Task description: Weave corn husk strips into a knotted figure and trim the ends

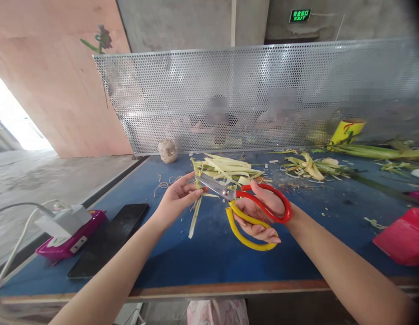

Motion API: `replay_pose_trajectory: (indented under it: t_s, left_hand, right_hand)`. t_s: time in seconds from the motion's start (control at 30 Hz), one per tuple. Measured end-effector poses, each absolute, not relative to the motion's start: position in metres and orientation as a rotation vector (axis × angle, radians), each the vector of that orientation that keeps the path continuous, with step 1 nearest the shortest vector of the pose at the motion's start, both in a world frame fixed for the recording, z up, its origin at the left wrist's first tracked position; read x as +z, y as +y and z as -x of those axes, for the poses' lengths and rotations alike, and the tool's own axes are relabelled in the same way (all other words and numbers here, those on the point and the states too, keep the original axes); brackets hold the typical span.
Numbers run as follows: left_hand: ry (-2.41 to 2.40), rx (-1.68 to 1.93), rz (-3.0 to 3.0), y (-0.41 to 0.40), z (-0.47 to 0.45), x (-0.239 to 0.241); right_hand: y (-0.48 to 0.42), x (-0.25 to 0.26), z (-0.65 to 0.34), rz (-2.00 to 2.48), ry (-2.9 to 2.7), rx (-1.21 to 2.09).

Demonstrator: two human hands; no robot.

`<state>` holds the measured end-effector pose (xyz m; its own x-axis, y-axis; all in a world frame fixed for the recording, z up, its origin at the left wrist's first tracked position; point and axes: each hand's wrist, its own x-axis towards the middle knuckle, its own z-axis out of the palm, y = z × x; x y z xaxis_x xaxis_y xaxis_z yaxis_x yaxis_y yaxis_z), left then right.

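My left hand (178, 197) is closed in a pinch on a pale green plant strip (197, 205), whose lower end hangs toward the table. In my right hand (258, 212) is a pair of scissors (226, 191) with one red and one yellow handle; my thumb is through the red loop and my fingers through the yellow one. The blades point left and reach the strip just above my left fingertips. Whether they cut into it, I cannot tell. Behind the scissors lies a loose pile of pale strips (226, 165).
A black phone (111, 239) and a purple power strip (72, 234) with a white plug lie left. A string ball (167, 151) stands before the perforated metal screen (182, 99). On the right are leaf scraps (311, 167), a yellow can (346, 132) and a red packet (402, 237).
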<state>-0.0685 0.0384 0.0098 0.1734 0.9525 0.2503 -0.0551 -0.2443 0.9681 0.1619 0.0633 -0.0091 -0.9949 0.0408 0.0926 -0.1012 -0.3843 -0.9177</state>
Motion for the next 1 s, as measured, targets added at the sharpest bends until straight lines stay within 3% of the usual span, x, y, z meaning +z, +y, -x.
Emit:
replay_pose_trajectory:
  t_s: [0.27, 0.43, 0.57, 1.0]
  left_hand:
    - [1.123, 1.493, -1.216, 0.041, 0.073, 0.012]
    - [1.172, 1.567, -1.250, 0.038, 0.070, 0.010]
    - [1.187, 1.517, -1.280, 0.035, 0.062, 0.007]
    - [1.091, 1.352, -1.407, 0.032, 0.051, 0.002]
  right_hand:
    - [0.065, -0.002, -0.163, 0.328, -1.704, 2.168]
    - [0.062, -0.010, -0.154, 0.953, -1.795, 1.663]
    - [0.050, -0.012, -0.147, 1.113, -2.018, 1.392]
    - [0.041, -0.006, -0.139, 1.134, -2.080, 1.273]
